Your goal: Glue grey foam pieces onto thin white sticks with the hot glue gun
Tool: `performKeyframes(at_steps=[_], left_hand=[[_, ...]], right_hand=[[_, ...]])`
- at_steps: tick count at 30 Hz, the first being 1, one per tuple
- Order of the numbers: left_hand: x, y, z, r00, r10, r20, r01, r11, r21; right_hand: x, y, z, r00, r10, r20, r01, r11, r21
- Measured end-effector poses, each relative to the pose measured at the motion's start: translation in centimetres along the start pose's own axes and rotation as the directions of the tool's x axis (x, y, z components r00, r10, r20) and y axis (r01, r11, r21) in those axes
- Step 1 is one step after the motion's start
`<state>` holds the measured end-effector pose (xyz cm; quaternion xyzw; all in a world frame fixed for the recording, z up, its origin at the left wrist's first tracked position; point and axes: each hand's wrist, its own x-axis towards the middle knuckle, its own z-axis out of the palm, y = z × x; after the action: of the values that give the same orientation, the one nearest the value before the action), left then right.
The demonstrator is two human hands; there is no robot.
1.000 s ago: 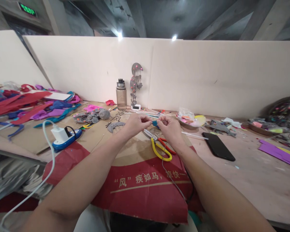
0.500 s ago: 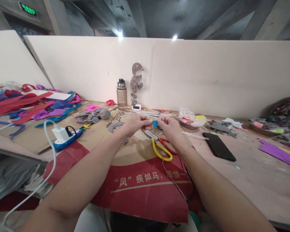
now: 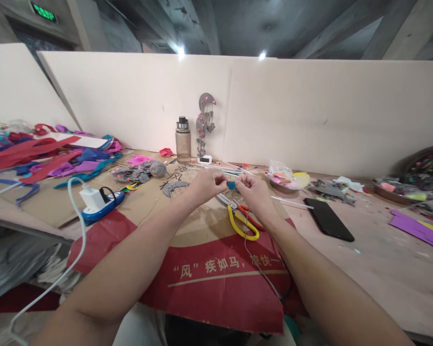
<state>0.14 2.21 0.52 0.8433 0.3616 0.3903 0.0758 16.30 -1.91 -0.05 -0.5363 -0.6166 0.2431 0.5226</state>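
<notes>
A small blue piece (image 3: 231,185), which looks like felt or cloth, is pinched between my two hands above the cardboard. My left hand (image 3: 210,185) grips its left side with thumb and fingertips. On the other side, my right hand (image 3: 253,189) has its fingers closed at the piece's right edge. Just below the hands lie scissors (image 3: 243,223) with one yellow and one red handle, and a thin grey cord (image 3: 250,257) runs down beside them. A grey crescent-shaped piece (image 3: 174,188) rests left of my left hand.
A water bottle (image 3: 183,142) and a grey hanging moon ornament (image 3: 202,122) are by the white partition. To the right are a phone (image 3: 329,219) and a bowl (image 3: 286,182) of scraps. A blue power strip (image 3: 103,209) and coloured fabric strips (image 3: 61,161) occupy the left.
The view has shifted very slightly. Both hands keep their pinch at nearly the same spot, and the blue piece between them shows a slightly rounder outline.
</notes>
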Motion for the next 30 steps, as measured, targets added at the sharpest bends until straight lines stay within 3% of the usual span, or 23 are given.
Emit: performKeyframes(at_steps=[3,6,9,18,21,27,30], left_hand=[[0.1,0.1,-0.2,0.998,-0.051,0.025,0.052,0.997,-0.060],[0.1,0.2,-0.3,0.985,-0.128,0.120,0.153,0.960,-0.234],[-0.1,0.3,-0.3,0.982,-0.130,0.139,0.166,0.941,-0.295],[0.0,0.5,-0.2,0.999,0.030,0.031,-0.032,0.997,0.072],[0.1,0.3,-0.1,0.998,0.058,0.034,-0.061,0.992,0.110],[0.0,0.4,-0.4,0.991,-0.095,0.097,0.109,0.983,-0.151],[-0.1,0.5,-0.4,0.987,-0.111,0.116,0.135,0.967,-0.218]], right_hand=[[0.1,0.1,-0.1,0.999,0.036,-0.002,-0.036,0.999,0.025],[0.3,0.5,-0.1,0.996,0.081,-0.038,-0.079,0.995,0.053],[0.4,0.6,-0.2,0.994,0.098,-0.054,-0.095,0.994,0.049],[-0.3,-0.7,0.1,0.998,0.054,-0.025,-0.053,0.998,0.021],[-0.4,-0.8,0.1,1.000,0.027,0.003,-0.027,0.999,0.026],[0.0,0.1,-0.1,0.994,0.098,-0.039,-0.098,0.995,0.003],[0.3,0.7,-0.1,0.994,0.092,-0.052,-0.091,0.996,0.013]])
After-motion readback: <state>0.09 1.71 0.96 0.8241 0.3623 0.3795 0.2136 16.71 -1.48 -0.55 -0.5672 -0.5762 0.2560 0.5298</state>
